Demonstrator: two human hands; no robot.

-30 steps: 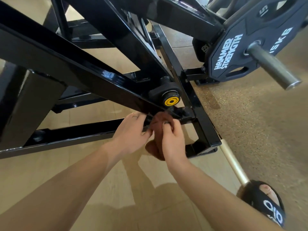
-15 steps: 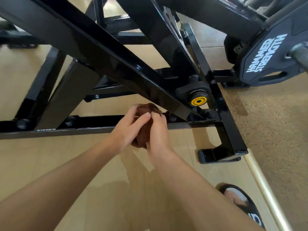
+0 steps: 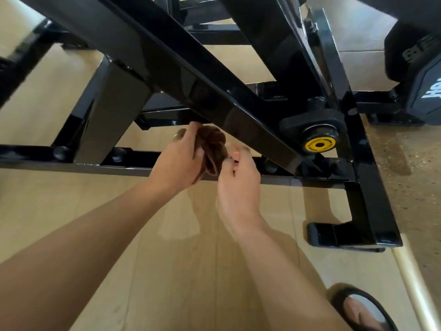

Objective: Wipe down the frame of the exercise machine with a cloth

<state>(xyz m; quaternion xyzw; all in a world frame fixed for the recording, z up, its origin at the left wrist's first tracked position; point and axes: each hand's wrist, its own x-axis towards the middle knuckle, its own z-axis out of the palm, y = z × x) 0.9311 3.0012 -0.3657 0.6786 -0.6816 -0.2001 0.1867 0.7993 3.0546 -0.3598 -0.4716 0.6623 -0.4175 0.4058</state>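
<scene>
The black steel frame of the exercise machine fills the upper view, with a wide diagonal beam (image 3: 181, 65) running down to the right and a low horizontal bar (image 3: 71, 164) across the floor. A bunched brown cloth (image 3: 213, 149) sits just under the diagonal beam. My left hand (image 3: 180, 157) grips the cloth from the left. My right hand (image 3: 238, 180) is beside the cloth on the right, its fingertips pinching the cloth's lower edge; the fingers are blurred.
A black knob with a yellow centre (image 3: 318, 144) sticks out at the beam's lower end. A black weight plate (image 3: 427, 91) hangs at the right edge. The frame's foot (image 3: 343, 235) rests on tan floor beside speckled flooring. My sandalled foot (image 3: 360, 311) is bottom right.
Both hands and the cloth have moved left along the frame, away from the yellow knob. The cloth has passed mostly into my left hand, and my right hand has drawn slightly apart.
</scene>
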